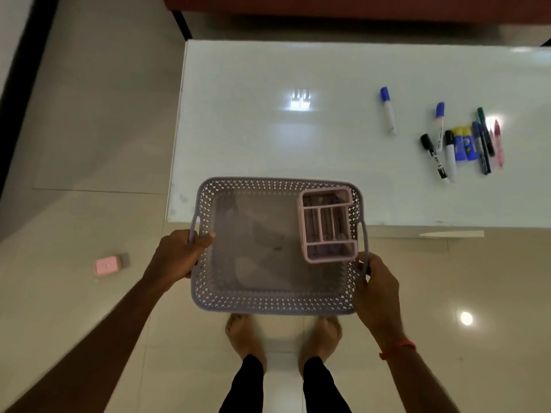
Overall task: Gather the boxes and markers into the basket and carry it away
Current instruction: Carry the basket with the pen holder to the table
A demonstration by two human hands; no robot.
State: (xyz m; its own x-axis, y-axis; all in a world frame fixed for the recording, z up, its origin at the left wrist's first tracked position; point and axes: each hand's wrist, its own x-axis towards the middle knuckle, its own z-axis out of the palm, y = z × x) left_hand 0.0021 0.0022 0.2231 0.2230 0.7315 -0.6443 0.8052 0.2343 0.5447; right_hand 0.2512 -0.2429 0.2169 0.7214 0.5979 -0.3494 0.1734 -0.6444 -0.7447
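Observation:
I hold a grey perforated basket in the air at the near edge of the white table. My left hand grips its left handle and my right hand grips its right handle. A pink divided box stands in the basket's right side. Several markers lie bunched on the table at the right, among them a blue-and-yellow glue stick. One blue-capped marker lies apart, to their left.
A small pink box lies on the tiled floor to the left. My bare feet stand under the basket. A dark red sofa runs behind the table.

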